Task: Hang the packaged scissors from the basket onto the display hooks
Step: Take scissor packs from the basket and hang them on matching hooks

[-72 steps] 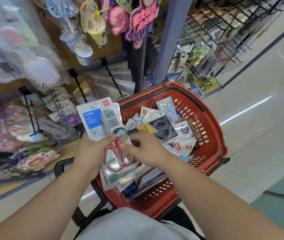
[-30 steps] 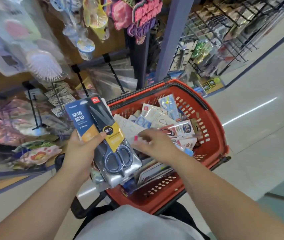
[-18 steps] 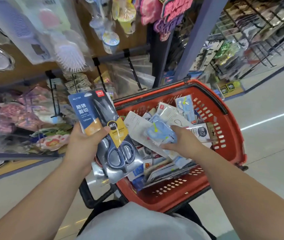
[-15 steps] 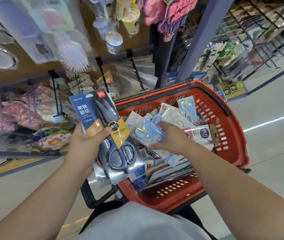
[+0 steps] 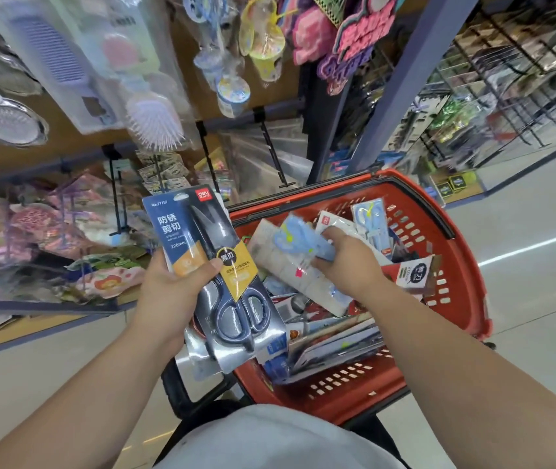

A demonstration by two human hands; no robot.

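Note:
A red plastic basket [image 5: 452, 265] in front of me holds several packaged scissors. My left hand [image 5: 171, 292] grips a stack of packs left of the basket; the top one is a blue and orange card with dark grey scissors [image 5: 212, 265]. My right hand [image 5: 351, 265] is inside the basket, fingers curled round a pack of light blue scissors [image 5: 295, 236], lifted slightly above the pile. Black display hooks [image 5: 275, 154] stick out from the shelf rail behind the basket, some of them bare.
Hairbrushes [image 5: 154, 120] and packaged trinkets hang overhead at the left. A blue post [image 5: 402, 82] stands behind the basket, with wire racks [image 5: 507, 79] of goods to its right. Pale floor stretches away on the right.
My right hand put a dark scissors pack onto the left hand's stack, reached back into the basket and took up a light blue pack. The view tilted up slightly.

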